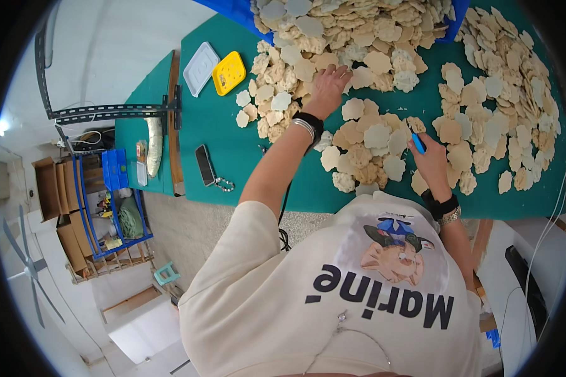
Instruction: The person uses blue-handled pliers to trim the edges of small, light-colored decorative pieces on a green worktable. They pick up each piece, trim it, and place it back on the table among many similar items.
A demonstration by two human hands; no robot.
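My left hand [328, 91] reaches forward over a pile of flat, beige pieces with wavy edges [305, 69]. Its fingers are stretched out and touch the pieces, with nothing seen in its grip. Closer to my body on the right, my right hand [431, 160] is closed round a blue-handled tool [418, 143]; its tip is too small to tell its kind. A rough brown piece [416, 124] lies right by that tip. Between the two hands spreads a loose cluster of similar pieces [376, 136], some smooth and pale, others bumpy.
Beyond my hands, a blue container [233, 11] spills a heap of pieces onto the green table [245, 144]. Another large heap [509, 94] covers the right side. At left lie a white tray [200, 68], a yellow tray [229, 73] and a phone [204, 164] with a beaded strap.
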